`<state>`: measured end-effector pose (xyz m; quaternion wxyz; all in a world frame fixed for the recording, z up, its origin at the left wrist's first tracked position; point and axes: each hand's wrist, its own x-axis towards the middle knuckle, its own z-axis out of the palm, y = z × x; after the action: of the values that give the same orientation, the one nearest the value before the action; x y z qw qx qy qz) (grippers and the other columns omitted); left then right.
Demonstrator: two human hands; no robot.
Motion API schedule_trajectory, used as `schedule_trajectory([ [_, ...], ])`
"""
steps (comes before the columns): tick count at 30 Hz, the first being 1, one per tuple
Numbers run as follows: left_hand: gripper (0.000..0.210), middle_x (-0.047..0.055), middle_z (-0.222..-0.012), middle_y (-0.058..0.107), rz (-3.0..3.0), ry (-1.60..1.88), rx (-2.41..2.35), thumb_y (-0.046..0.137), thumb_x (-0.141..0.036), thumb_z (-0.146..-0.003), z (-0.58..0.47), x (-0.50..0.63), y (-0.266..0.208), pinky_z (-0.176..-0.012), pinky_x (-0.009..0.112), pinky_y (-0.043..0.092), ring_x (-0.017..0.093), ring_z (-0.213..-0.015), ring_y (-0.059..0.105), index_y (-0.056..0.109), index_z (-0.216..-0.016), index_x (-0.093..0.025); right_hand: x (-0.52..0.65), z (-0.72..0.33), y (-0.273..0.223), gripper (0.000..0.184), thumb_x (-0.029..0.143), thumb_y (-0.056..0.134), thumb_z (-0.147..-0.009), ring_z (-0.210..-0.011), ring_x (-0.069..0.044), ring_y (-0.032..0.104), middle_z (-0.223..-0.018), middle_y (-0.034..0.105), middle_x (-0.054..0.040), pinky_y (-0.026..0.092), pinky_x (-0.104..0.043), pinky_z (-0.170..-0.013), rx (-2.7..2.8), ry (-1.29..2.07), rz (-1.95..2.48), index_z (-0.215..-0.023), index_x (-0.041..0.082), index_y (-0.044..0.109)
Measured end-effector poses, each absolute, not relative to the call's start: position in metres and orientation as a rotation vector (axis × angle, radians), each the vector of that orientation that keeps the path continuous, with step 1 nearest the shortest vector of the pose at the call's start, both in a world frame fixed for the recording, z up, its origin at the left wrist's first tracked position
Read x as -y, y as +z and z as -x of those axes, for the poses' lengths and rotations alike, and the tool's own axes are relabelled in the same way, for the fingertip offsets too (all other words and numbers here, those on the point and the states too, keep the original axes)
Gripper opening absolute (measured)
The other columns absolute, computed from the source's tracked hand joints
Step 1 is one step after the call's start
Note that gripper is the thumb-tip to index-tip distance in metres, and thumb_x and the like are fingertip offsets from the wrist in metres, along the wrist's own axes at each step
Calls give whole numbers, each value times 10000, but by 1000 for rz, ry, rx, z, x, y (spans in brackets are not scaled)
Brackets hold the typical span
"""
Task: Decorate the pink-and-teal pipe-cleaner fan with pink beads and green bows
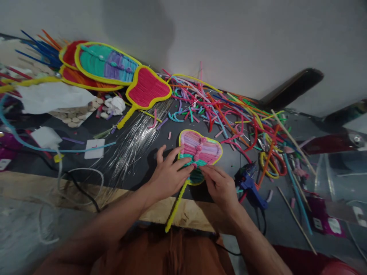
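on the tabletop (162, 141) just ahead, at twelve o'clock, lies the small fan (207, 152), its yellow handle (177, 204) slanting toward seven o'clock across the wooden edge (197, 214); our left hand (169, 173) rests spread over its eight o'clock side, while our right hand (220, 187) has fingertips drawn together by the pink trim (198, 148), though we cannot tell whether they pinch anything. if our forearm bumped that handle, the fan could swivel and skew the trim, and reaching carelessly toward three o'clock might brush the blue glue gun (252, 187), possibly hot.
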<state>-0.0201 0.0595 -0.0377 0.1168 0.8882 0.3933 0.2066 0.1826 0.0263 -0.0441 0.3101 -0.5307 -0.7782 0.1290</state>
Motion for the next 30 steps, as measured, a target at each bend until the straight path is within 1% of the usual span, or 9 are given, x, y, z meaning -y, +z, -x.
schedule_trajectory([
  [3,205,7,-1132,684,-2632,640,-1152,540,-258,-868,20,-60,-38,-1023,622,116,315,-1270,413,658,-1032,-292,-27,-182,-44,235,140,496,-890,-850,-172,678,-923,721,-74,569,-290,-773,2040,378,1415,-1026,202,678],
  [8,170,8,-1109,691,-2653,683,-1147,563,-249,-850,19,-61,-39,-1036,610,113,304,-1262,424,678,-971,-282,-30,-178,-45,229,198,514,-893,-846,-194,666,-938,708,-99,565,-308,-767,2088,347,1431,-1060,181,670],
  [15,167,12,-1112,687,-2652,659,-1160,568,-249,-842,19,-61,-41,-1048,614,100,298,-1267,418,688,-948,-293,-35,-172,-50,230,175,484,-906,-804,-176,643,-888,697,-89,551,-289,-759,2132,294,1391,-988,181,698],
  [21,172,12,-1154,673,-2634,588,-1165,548,-248,-857,17,-60,-39,-1042,622,99,303,-1278,402,685,-952,-290,-37,-172,-51,231,191,487,-903,-794,-182,651,-871,700,-91,552,-299,-730,2046,446,1424,-949,181,713],
  [24,171,7,-1159,673,-2607,581,-1175,546,-244,-860,17,-60,-39,-1038,616,110,305,-1266,415,691,-940,-289,-37,-174,-51,207,180,508,-888,-809,-172,661,-881,709,-74,548,-291,-743,1934,589,1431,-945,201,706],
  [27,172,-2,-1161,672,-2561,564,-1200,541,-262,-868,17,-61,-39,-1032,601,137,302,-1264,417,696,-933,-297,-37,-175,-51,170,181,535,-870,-809,-170,669,-888,722,-65,539,-287,-746,1791,710,1435,-924,194,695],
  [28,170,-4,-1157,674,-2546,566,-1208,543,-271,-868,17,-62,-39,-1031,596,144,301,-1266,414,697,-934,-301,-37,-176,-51,154,196,545,-862,-789,-169,669,-876,723,-60,537,-284,-728,1740,742,1456,-913,191,691],
  [30,164,-7,-1142,679,-2526,574,-1219,552,-281,-864,16,-63,-38,-1031,590,148,296,-1271,408,699,-931,-308,-36,-177,-49,128,242,565,-847,-683,-158,651,-793,712,-39,523,-261,-637,1624,802,1531,-867,183,676],
])
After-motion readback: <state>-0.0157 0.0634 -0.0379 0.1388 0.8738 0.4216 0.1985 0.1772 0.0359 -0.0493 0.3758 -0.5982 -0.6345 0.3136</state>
